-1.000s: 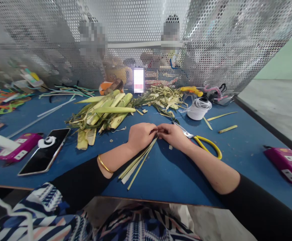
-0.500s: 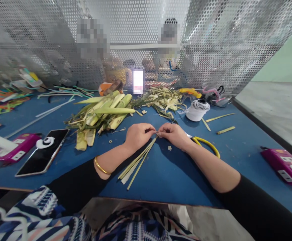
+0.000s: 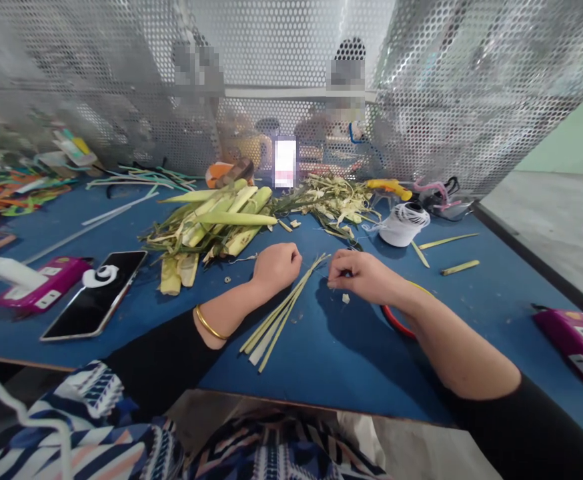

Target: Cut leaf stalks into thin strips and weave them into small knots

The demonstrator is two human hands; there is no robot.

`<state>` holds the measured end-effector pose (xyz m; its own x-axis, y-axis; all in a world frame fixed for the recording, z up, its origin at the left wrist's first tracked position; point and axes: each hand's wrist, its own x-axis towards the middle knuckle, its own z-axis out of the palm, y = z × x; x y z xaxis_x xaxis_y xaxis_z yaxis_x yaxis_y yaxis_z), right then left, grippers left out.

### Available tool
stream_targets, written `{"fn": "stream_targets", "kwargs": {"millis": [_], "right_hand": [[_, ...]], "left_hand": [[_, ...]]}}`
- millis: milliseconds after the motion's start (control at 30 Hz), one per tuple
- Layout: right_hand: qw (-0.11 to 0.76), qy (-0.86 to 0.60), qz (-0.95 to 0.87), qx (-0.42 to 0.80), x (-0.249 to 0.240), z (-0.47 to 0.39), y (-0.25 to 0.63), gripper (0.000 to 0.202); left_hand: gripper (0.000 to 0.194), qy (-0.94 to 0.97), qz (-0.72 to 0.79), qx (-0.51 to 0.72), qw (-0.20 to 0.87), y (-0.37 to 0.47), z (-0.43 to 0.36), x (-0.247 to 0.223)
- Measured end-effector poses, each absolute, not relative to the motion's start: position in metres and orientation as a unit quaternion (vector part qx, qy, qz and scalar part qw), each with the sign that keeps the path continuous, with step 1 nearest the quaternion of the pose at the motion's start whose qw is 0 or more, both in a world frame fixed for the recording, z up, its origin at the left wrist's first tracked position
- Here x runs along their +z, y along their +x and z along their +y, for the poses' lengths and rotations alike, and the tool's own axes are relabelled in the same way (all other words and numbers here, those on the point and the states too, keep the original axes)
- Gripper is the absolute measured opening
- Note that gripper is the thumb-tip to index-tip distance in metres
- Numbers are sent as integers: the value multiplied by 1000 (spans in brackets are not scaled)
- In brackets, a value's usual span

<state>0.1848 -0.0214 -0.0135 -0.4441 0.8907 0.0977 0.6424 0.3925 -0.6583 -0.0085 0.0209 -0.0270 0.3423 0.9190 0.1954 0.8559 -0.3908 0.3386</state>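
Green leaf strips on blue counter [image 3: 321, 347], between two hands.
Left hand [image 3: 275, 265] curled shut just beside the leaf strips [image 3: 281, 313]; right hand [image 3: 359, 277] pinched closed, maybe on a thin thread, cannot tell. Risk: bundle fanning apart if tie slips; scissors [image 3: 396, 320] hidden under right wrist, easy to knock.

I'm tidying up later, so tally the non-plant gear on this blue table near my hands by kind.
Magenta cases: 2, left and right
Phone: 1
White thread spool: 1
Scissors: 1, mostly hidden under the right hand, only handles showing
Total: 5
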Motion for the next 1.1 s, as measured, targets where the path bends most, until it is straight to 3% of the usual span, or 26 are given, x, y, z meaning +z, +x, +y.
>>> {"fn": "stream_targets", "kwargs": {"millis": [167, 267, 333, 533, 667, 867, 1100], "right_hand": [[376, -436, -723, 383, -21, -23, 169, 19], [388, -427, -669, 469, -31, -21, 161, 24], [394, -432, -654, 480, -38, -18, 160, 26], [412, -441, -645, 468, -44, -13, 163, 29], [420, -442, -648, 456, -41, -15, 163, 31], [424, -440, -647, 456, -35, -17, 163, 32], [395, -453, -674, 430, -33, -18, 165, 31]], "left_hand": [[21, 822, 536, 171, 85, -9, 20, -28], [20, 811, 535, 202, 127, -11, 22, -28], [20, 789, 518, 255, 208, -12, 24, -28], [15, 557, 436, 387, 592, -4, 19, -29], [15, 429, 376, 404, 715, -1, 15, -28], [24, 444, 325, 406, 730, -3, 16, -31], [22, 567, 332, 394, 642, 0, 15, -30]]}}
